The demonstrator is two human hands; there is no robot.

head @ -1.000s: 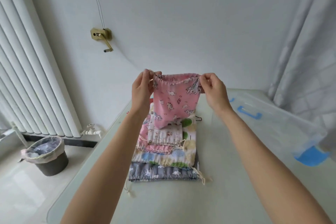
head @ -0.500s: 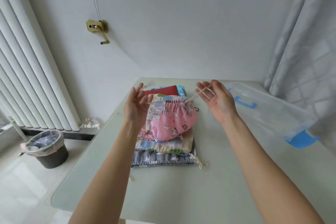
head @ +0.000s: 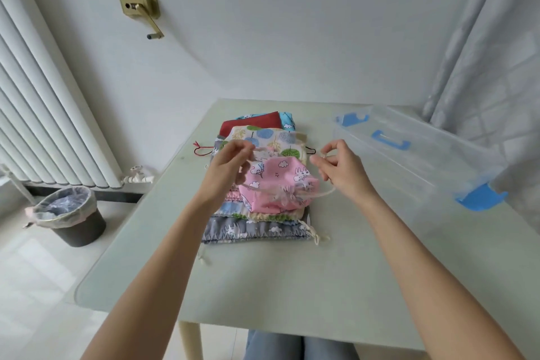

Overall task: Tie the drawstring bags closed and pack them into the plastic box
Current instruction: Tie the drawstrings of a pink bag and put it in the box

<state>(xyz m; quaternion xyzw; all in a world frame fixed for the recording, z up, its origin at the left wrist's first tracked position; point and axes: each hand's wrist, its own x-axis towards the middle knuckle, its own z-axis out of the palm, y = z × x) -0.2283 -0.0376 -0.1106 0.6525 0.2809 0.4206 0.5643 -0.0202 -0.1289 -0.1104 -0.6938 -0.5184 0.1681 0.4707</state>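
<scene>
both hands (head: 292, 172) pinch cords, prob. | pink bag (head: 277, 184) cinched | no legible txt

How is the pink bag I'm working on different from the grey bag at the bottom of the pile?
The pink bag has its mouth gathered shut, with both hands at its strings; the grey bag lies flat and untouched. The pink bag sits on top of the stack, puffed and rumpled; the grey bag is at the bottom, its near edge sticking out. The left hand and right hand pinch the pink bag's cords. Both are printed fabric with pale drawstrings.

bags (head: 257, 222) stacked on table (head: 292, 286), box (head: 423, 155) right
</scene>
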